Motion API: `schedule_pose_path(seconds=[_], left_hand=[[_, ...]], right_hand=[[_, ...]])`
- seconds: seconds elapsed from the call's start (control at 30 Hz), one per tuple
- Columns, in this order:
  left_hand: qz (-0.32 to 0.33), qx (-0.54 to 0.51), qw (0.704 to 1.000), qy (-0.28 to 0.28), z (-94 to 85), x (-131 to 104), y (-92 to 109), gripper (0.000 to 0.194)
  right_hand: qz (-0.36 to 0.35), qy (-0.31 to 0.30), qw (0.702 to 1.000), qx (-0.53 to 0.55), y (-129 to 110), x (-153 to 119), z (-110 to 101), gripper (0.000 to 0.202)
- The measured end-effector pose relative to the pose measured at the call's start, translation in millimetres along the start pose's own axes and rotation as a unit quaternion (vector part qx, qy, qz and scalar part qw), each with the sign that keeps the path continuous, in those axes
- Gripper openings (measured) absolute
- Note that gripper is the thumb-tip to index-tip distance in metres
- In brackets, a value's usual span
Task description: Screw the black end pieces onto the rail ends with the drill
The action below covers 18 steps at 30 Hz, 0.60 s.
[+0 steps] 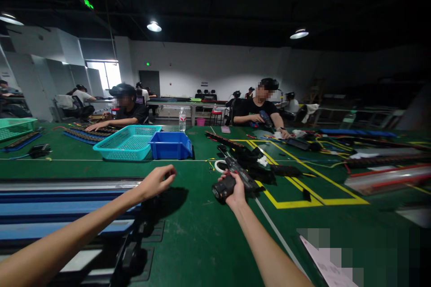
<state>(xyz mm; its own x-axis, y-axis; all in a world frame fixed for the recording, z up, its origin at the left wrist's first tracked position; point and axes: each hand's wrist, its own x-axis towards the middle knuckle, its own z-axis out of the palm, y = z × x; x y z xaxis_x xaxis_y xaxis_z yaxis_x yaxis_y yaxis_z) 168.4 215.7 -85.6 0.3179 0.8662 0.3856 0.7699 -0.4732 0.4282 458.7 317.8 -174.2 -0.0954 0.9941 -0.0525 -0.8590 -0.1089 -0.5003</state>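
My right hand (237, 192) is wrapped round the handle of a black cordless drill (243, 173), whose bit end points away and to the left. Dark parts and a white ring (220, 166) lie on the table just beyond the drill. My left hand (157, 182) hovers above the table, its fingers loosely bent and the thumb apart, with nothing visible in it. Below and left of it lie long blue and silver rails (67, 208) with black end pieces, partly covered by my left forearm.
A teal basket (126, 143) and a blue bin (171, 145) stand ahead on the green table (202, 237). Near them is a water bottle (182, 119). Yellow tape (296, 204) marks the right side, with cables and strips around. Two co-workers sit opposite, one using a drill (266, 119).
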Motion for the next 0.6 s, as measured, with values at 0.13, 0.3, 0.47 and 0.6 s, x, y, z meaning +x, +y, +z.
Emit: schedule_pose_path(seconds=[0.13, 0.3, 0.47, 0.6], left_hand=[[0.008, 0.032, 0.994, -0.103, 49.9, 63, 11, 0.025], [-0.013, 0.073, 0.99, -0.117, 119.4, 120, 13, 0.037], [-0.007, 0.092, 0.985, -0.147, 150.0, 140, 12, 0.034], [-0.003, 0.092, 0.985, -0.148, 154.9, 145, 10, 0.026]], right_hand=[[0.01, -0.009, 1.0, 0.002, -1, -3, 2, 0.02], [0.034, -0.023, 0.999, -0.008, -2, -1, 1, 0.02], [0.037, -0.021, 0.999, 0.01, -2, 5, -3, 0.022], [0.043, -0.012, 0.999, 0.001, -2, 5, -1, 0.021]])
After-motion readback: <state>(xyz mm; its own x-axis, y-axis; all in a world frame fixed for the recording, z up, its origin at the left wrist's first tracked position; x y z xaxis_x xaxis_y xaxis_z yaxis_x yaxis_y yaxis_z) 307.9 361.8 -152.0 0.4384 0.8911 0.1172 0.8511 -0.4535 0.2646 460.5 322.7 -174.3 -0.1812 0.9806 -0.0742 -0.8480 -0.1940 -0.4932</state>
